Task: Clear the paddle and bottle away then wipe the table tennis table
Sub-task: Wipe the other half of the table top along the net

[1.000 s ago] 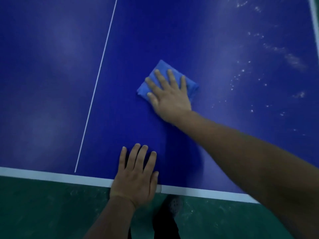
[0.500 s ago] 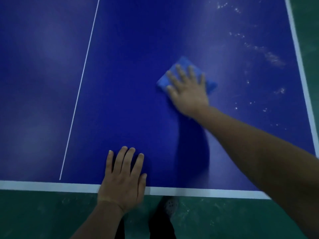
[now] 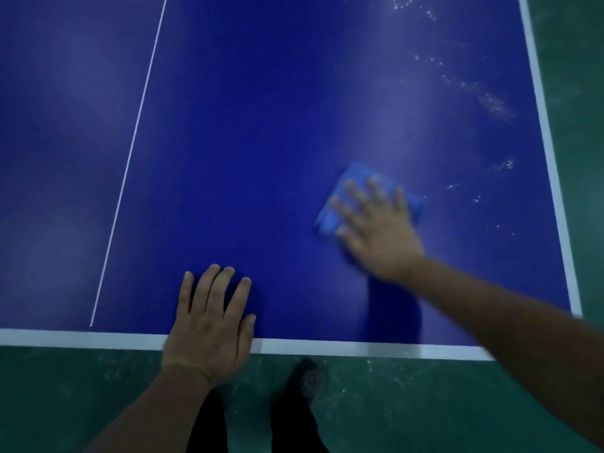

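Wiping step under way, judging by the scene: no paddle and no bottle anywhere in view, only the blue table tennis table (image 3: 261,142) with white border lines. Right hand (image 3: 380,230) flat, fingers straight and spread, pressing a folded blue cloth (image 3: 330,220) onto the surface; somewhat blurred. Left hand (image 3: 210,325) also flat with straight fingers, resting on the near white edge, holding nothing, probably as a support.

Key relation for the coming stroke: white specks of dust (image 3: 495,106) scattered to the right and farther away from the cloth, in a loose band running along the right side line, from the near middle up toward the far corner. Nearest specks just beside the cloth's right edge. Right hand clearly nearer to them than the left; so probably a push to the right and away from the body.

Below the table edge, green floor (image 3: 81,403) and a dark shoe (image 3: 310,380).

No brand, no label, no readable writing anywhere.
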`<move>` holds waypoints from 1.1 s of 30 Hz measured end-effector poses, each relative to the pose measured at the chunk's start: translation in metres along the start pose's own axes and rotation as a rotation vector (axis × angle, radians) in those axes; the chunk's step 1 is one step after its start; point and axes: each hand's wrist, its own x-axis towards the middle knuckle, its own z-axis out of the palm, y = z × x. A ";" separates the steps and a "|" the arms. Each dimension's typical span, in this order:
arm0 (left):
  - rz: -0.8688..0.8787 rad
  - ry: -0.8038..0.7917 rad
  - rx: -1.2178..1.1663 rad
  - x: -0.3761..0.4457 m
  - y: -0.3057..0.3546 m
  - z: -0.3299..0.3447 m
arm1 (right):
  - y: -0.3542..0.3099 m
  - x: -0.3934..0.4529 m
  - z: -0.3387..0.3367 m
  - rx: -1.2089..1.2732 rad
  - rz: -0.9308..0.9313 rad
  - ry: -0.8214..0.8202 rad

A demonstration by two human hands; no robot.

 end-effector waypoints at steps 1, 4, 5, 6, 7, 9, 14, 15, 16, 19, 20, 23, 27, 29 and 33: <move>-0.001 -0.003 0.012 0.000 0.000 0.000 | 0.037 0.013 -0.006 -0.004 0.190 0.000; 0.000 -0.002 0.036 0.000 0.000 0.001 | 0.117 0.033 -0.025 0.156 0.757 0.000; 0.000 0.005 0.042 0.000 0.000 0.001 | 0.112 0.033 -0.025 0.205 0.834 0.025; 0.003 0.011 0.044 0.000 0.000 0.002 | 0.091 0.028 -0.020 0.188 0.842 0.035; 0.007 0.021 0.040 0.000 0.000 0.003 | 0.059 0.018 -0.013 0.126 0.760 0.058; 0.010 0.054 0.026 -0.001 0.000 0.003 | -0.019 -0.019 0.006 0.047 0.362 0.065; 0.022 0.126 0.030 -0.001 0.000 0.005 | 0.015 -0.060 0.009 -0.022 -0.087 0.005; 0.026 0.133 0.039 -0.001 0.000 0.005 | 0.051 -0.049 0.005 -0.008 0.130 0.034; 0.026 0.140 0.043 -0.001 0.000 0.006 | 0.085 -0.041 -0.001 0.025 0.390 0.020; 0.020 0.152 0.051 -0.001 0.001 0.006 | 0.123 -0.027 -0.015 0.196 0.904 0.031; 0.021 0.152 0.055 -0.001 0.001 0.006 | 0.104 -0.026 -0.013 0.199 0.940 0.043; 0.015 0.156 0.054 -0.001 0.001 0.005 | -0.007 -0.046 0.006 0.091 0.609 0.075; 0.010 0.182 0.045 0.000 0.003 0.006 | -0.087 -0.125 0.026 0.033 -0.013 -0.030; 0.009 0.184 0.045 0.000 0.002 0.006 | -0.043 -0.132 0.023 0.005 0.111 -0.042; 0.010 0.171 0.048 -0.001 0.001 0.006 | 0.034 -0.117 0.005 0.131 0.789 -0.048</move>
